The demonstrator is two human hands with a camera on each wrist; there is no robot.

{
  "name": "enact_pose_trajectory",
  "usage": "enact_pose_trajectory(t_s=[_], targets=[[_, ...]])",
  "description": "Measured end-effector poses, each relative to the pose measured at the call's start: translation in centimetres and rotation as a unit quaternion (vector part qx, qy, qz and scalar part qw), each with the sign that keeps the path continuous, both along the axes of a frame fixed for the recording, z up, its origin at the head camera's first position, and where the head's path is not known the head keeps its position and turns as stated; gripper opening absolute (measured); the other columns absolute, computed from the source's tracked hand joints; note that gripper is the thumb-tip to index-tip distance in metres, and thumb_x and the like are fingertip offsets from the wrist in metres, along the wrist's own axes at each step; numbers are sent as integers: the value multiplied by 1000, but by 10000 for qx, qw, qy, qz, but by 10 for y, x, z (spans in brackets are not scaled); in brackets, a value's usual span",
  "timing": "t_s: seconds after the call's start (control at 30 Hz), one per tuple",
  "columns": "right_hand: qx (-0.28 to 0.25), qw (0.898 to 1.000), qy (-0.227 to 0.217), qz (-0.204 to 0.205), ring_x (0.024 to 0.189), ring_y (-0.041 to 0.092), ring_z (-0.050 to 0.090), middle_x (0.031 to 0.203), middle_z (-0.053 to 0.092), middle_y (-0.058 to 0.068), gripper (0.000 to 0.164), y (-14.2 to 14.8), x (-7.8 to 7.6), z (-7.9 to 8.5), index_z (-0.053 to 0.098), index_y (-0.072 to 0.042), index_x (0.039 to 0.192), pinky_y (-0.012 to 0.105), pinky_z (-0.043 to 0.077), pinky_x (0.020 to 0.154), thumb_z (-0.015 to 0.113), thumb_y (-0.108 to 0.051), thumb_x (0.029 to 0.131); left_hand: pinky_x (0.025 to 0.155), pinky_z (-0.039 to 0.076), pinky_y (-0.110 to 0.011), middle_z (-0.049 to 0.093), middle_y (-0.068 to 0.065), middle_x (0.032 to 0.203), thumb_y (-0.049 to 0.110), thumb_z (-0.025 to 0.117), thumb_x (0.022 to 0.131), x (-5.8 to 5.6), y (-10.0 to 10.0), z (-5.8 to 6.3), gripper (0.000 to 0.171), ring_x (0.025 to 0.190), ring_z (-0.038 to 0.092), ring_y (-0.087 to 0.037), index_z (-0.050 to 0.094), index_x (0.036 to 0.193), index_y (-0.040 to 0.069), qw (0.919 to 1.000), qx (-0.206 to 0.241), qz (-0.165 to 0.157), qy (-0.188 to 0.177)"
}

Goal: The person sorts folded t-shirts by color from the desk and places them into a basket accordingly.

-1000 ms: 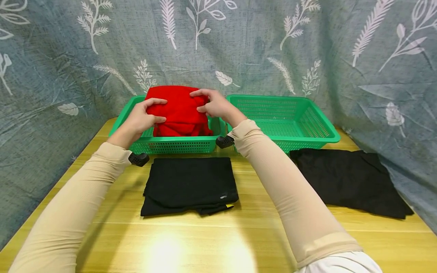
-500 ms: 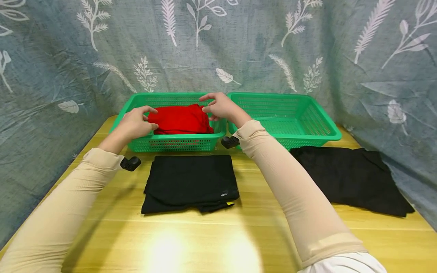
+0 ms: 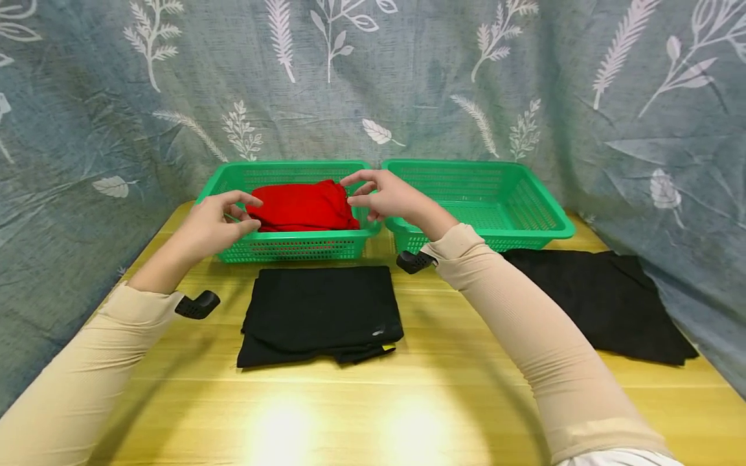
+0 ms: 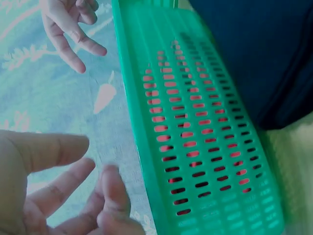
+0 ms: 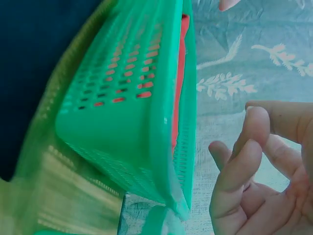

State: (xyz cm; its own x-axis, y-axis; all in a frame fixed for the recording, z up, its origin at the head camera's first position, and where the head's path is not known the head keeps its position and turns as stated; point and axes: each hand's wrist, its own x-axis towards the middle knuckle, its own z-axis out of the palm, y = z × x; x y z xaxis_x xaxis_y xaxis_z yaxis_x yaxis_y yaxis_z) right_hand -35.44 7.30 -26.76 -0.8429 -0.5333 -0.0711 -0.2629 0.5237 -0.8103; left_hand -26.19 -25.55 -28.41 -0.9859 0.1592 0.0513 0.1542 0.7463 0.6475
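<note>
Folded red cloth (image 3: 300,206) lies inside the left green basket (image 3: 291,249), and its colour shows through the basket's slots in both wrist views. My left hand (image 3: 218,223) hovers over the basket's left side, fingers loosely bent and holding nothing. Above the same basket's right end is my right hand (image 3: 387,194), its fingers relaxed and nothing between them. In the right wrist view the fingers (image 5: 242,171) are apart from the basket wall. A folded black garment (image 3: 320,314) with a small pale mark lies on the table in front of this basket.
A second green basket (image 3: 478,217) stands right beside the first, its slotted floor showing. Another black cloth (image 3: 600,304) lies on the wooden table (image 3: 344,414) at the right. A patterned grey-blue curtain (image 3: 431,77) hangs behind and along both sides.
The red cloth was held up above the left basket and has come down into it. Both hands have let go of it; the left hand has drawn back toward the left and nearer.
</note>
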Motion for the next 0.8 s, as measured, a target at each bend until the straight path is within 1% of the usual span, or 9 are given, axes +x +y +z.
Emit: enact_pose_trajectory(t_s=[0.1,0.2,0.27,0.43,0.53,0.63,0.7,0.8], targets=[[1,9998,110,176,68,25,60,147,63,12,40,10,14,-3,61,-24,149,33,52,69,66,-22,109,66,49,-34,70,-16,119,28,68,107,12,1,-4,39,87,63,-25,62,144,16,9996,-49,-267,-51],[56,9992,206,347,64,24,54,145,65,15,40,19,28,-6,61,-23,149,33,49,67,65,-22,109,66,50,-33,70,-13,112,25,69,107,25,4,-9,37,86,63,-23,64,142,16,9986,41,-504,-168],[130,9986,238,462,63,24,52,141,67,15,39,24,37,-9,61,-22,148,33,48,65,65,-22,109,68,50,-32,71,-10,109,23,70,106,33,4,-14,37,83,63,-21,64,142,15,9974,129,-655,-257],[293,9963,265,760,60,25,57,129,71,12,40,35,59,-20,62,-22,148,33,49,63,67,-23,108,69,51,-32,72,-13,105,21,71,105,53,3,-32,38,81,64,-22,65,141,11,9933,366,-991,-472],[375,9946,147,956,61,29,58,128,72,13,41,42,73,-27,61,-22,149,34,50,63,67,-22,108,68,52,-33,71,-13,104,20,72,104,61,2,-44,38,81,64,-24,65,140,8,9899,518,-1146,-655],[577,9916,-51,1156,63,35,63,129,71,14,45,49,84,-37,58,-20,152,39,55,64,67,-23,108,69,56,-34,71,-11,103,19,73,103,68,0,-55,40,79,65,-26,65,140,6,9859,594,-1306,-859],[737,9892,-225,1247,66,42,66,127,70,15,47,54,90,-44,56,-18,154,45,59,67,67,-24,108,65,54,-32,70,-11,102,20,73,103,71,0,-61,41,78,64,-25,64,141,7,9832,621,-1385,-1017],[909,9856,-423,1360,70,49,68,121,70,14,49,60,96,-56,56,-16,155,51,62,72,67,-24,108,58,50,-31,67,-9,100,21,73,103,74,0,-69,43,75,63,-24,63,143,8,9809,618,-1441,-1150]])
